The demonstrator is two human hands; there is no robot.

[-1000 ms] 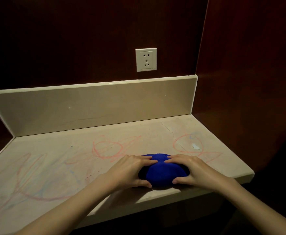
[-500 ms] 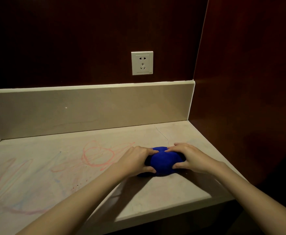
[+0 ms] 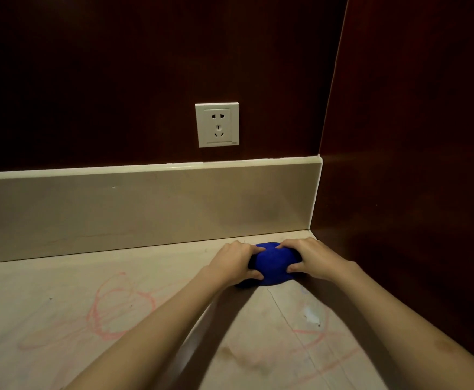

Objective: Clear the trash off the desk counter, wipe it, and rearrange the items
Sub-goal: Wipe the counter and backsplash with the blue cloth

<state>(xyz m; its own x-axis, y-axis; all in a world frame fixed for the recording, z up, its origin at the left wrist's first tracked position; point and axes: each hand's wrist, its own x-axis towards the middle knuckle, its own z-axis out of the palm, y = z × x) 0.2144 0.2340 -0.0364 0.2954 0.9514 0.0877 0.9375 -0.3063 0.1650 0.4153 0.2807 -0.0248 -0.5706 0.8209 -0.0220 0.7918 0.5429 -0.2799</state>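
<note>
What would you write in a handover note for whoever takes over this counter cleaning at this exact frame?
Left hand: grips the left side of the blue cloth, fingers curled on top, thumb at its near edge.
Right hand: grips the cloth's right side in the same way.
Cloth: bunched, pressed on the counter in the far right corner, close to the backsplash and side panel.
Done: no trash or loose items show on the visible counter.
Left: red crayon scribbles remain at centre left, more red lines and a pale smear near right. Wipe those, then put the items back.
</note>
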